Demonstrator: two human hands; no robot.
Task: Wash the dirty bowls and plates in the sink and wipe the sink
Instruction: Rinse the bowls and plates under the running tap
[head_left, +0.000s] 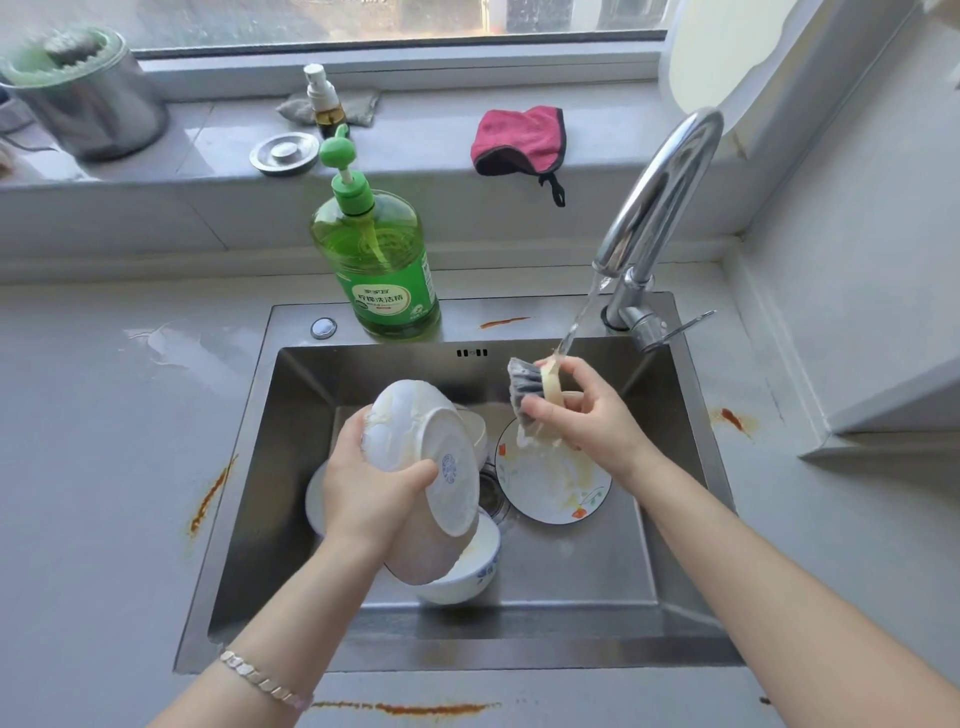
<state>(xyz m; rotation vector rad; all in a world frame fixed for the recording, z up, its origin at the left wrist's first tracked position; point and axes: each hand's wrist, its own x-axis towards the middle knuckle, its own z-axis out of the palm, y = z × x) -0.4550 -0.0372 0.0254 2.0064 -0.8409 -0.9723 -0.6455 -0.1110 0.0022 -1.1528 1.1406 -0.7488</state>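
Observation:
My left hand (371, 488) grips a white bowl (426, 447) tilted on its side over the steel sink (571, 582), its blue-marked foot toward me and soapy streaks on its outside. My right hand (587, 410) squeezes a grey and yellow sponge (530, 395) under the water stream (579, 322) running from the tap (660, 208). Below the sponge a flower-patterned plate (550, 483) lies in the basin with foam and yellow smears. A blue-patterned bowl (467, 571) sits under the held bowl, and more white dishes (475, 431) lie behind it, partly hidden.
A green dish-soap pump bottle (379, 265) stands on the sink's back rim. On the windowsill lie a pink cloth (519, 140), a small spray bottle (322, 101), a metal lid (284, 153) and a steel pot (83, 93). Orange-brown stains (210, 496) mark the grey counter.

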